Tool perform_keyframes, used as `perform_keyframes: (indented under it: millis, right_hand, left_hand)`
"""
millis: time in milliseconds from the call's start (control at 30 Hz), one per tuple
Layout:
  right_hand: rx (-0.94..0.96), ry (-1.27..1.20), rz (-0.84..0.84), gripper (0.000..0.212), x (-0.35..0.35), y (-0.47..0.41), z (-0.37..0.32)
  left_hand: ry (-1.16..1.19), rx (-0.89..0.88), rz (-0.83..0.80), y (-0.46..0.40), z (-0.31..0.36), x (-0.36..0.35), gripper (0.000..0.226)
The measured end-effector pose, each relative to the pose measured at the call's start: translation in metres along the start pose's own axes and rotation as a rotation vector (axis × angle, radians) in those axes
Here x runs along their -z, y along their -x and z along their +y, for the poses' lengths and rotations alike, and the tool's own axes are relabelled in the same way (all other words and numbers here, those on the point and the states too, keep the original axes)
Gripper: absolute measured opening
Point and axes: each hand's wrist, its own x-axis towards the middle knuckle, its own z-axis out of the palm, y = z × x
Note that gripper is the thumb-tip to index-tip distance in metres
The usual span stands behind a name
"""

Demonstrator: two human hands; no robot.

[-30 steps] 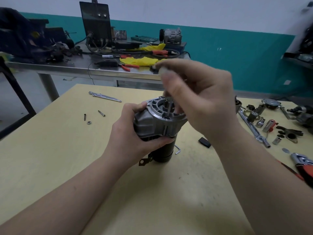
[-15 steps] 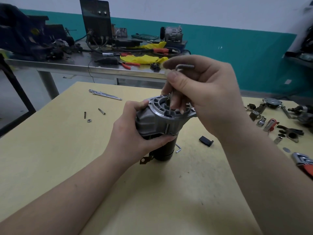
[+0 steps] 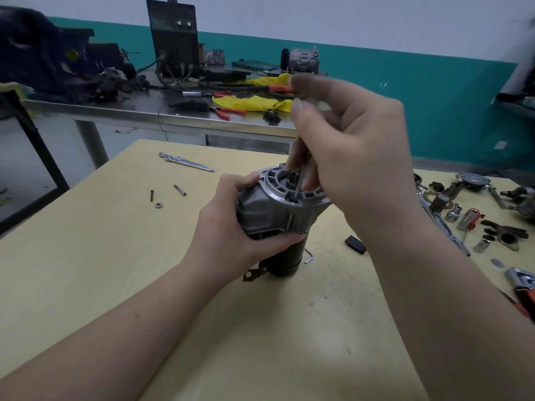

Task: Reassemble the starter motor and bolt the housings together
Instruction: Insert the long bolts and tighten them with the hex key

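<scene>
My left hand (image 3: 231,227) is wrapped round the grey housing (image 3: 269,209) of the starter motor, thumb up on its rim and fingers curled underneath where it meets the black body (image 3: 285,261). The motor stands upright on the yellow table (image 3: 86,270), near its middle. My right hand (image 3: 347,146) sits above it, fingers curled round a hex key (image 3: 299,180) whose long leg runs down into a bolt hole in the housing's top face; the short leg is hidden inside my fingers.

As I judge it, I am running a housing bolt in. To do it well I should keep the key straight along the bolt so it stays fully seated, brace the housing hard with the left hand so the two halves do not twist apart, and snug this bolt only lightly until the others are in.

Compared with half a second ago, the right hand has turned: the bent end of the key, which then showed above my knuckles, is now covered, and the forefinger has lifted higher. The left hand's hold has not changed.

Further out lie a second hex key (image 3: 309,255) just behind the motor, a small black block (image 3: 355,244), two loose bolts (image 3: 179,190) with a nut (image 3: 158,205), and sockets (image 3: 453,214) at the right edge.
</scene>
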Motion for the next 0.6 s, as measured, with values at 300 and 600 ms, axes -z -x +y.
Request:
perform_keyframes:
  millis: [300,600]
  right_hand:
    - [-0.064,-0.351,-0.197,0.017,0.011,0.004,0.016]
    - [0.278,-0.066,-0.126,0.025,0.002,0.013,0.014]
  left_hand:
    - [0.001,-0.022,0.002,-0.001,0.001,0.000,0.086]
    - [0.009,-0.020,0.011,0.000,0.001,-0.001,0.087]
